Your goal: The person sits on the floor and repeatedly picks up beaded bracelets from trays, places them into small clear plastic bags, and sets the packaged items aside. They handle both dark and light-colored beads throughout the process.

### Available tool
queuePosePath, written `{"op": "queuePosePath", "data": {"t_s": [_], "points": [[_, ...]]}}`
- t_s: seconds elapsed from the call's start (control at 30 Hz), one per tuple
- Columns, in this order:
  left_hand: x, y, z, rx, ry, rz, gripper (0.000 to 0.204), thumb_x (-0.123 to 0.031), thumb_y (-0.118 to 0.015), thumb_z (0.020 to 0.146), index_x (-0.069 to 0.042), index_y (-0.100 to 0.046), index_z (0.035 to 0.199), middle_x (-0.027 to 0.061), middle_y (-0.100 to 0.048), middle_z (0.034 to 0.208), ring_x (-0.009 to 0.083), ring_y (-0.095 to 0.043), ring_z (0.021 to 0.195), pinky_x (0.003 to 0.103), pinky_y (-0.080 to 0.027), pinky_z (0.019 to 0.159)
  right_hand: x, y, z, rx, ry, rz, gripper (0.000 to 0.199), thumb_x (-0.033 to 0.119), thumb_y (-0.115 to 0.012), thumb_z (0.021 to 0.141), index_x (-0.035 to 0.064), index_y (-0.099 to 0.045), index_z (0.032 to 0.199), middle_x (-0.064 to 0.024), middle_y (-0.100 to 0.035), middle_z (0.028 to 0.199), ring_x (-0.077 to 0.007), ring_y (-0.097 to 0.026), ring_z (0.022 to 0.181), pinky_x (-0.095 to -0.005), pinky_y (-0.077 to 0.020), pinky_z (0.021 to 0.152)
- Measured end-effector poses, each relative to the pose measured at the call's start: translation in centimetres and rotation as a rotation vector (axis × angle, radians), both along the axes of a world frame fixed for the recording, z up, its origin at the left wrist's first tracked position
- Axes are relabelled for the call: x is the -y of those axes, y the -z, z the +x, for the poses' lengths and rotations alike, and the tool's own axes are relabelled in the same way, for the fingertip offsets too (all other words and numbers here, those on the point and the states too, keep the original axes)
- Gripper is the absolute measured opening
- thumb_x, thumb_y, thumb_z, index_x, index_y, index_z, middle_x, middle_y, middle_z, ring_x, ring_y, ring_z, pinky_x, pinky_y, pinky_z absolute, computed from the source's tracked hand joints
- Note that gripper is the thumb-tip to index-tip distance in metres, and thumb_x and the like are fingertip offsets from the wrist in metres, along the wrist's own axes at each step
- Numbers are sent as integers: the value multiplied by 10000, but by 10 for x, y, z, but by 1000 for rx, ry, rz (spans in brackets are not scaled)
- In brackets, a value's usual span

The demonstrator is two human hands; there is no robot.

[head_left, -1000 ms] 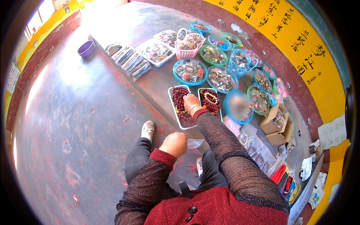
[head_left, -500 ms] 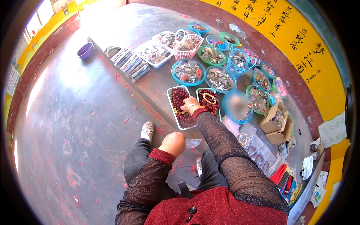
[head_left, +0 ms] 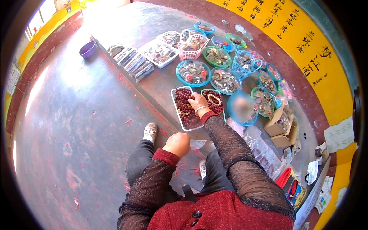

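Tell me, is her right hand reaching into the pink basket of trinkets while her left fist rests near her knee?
Not quite. In the head view the right hand lies over the white tray of dark red beads, not the pink basket. The left hand is indeed a fist near the knee.

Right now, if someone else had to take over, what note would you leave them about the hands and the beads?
Right hand: reaching forward, resting on the white tray of dark red beads, fingers at its right edge; whether it grips anything is unclear.
Left hand: closed in a fist near the knee, holding clear plastic.
Second tray with red and cream bead strings lies just right of the hand.
Done: trays and round baskets laid out, filled.
Left: beads remain in the tray.
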State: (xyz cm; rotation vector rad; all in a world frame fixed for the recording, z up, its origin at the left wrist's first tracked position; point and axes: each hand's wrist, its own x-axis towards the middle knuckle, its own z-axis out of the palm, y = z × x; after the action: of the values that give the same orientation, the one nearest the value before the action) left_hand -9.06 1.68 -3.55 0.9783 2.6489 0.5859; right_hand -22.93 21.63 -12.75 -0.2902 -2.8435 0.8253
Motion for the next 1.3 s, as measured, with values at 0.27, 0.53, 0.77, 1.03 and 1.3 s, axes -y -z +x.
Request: {"op": "queuePosePath", "data": {"t_s": [0.27, 0.53, 0.77, 1.03, 1.3], "points": [[-3, 1, -3, 90, -18, -18, 163, -87, -511, 716, 2, -645, 747, 228, -621, 781, 370, -620, 764, 433, -501, 700, -19, -35, 27, -301, -12, -407, 142, 104, -646, 782, 28, -576, 880, -52, -639, 793, -143, -599, 698, -281, -479, 635], [0, 1, -8, 13, -11, 41, 174, -98, -501, 721, -4, -648, 725, 213, -624, 785, 363, -616, 759, 426, -499, 711, -21, -101, 91, -101, -150, -844, 187, 106, -654, 791, -9, -628, 936, -25, -628, 828, -94, -588, 707, -225, -487, 600], [3, -2, -12, 77, -10, 96, 196, -122, -503, 736, 9, -643, 701, 229, -612, 758, 380, -607, 760, 440, -485, 716, 3, -169, 160, -5, -305, -928, 189, 71, -647, 803, -2, -619, 975, -19, -630, 862, -85, -587, 746, -222, -490, 659], [-1, -39, -4, 291, -170, 133, 209, -177, -518, 762, -21, -657, 767, 206, -620, 782, 381, -600, 773, 445, -476, 725, 3, -164, 177, 49, -507, -1008, 175, 21, -631, 799, -7, -623, 971, -36, -629, 880, -96, -592, 795, -214, -480, 693], [0, -23, -8, 204, -107, 205, 209, -161, -496, 762, -26, -650, 724, 197, -616, 747, 370, -600, 748, 440, -477, 702, -8, -159, 173, 75, -594, -678, 199, 39, -641, 768, -8, -629, 961, -51, -645, 882, -121, -596, 804, -251, -470, 719]]}}
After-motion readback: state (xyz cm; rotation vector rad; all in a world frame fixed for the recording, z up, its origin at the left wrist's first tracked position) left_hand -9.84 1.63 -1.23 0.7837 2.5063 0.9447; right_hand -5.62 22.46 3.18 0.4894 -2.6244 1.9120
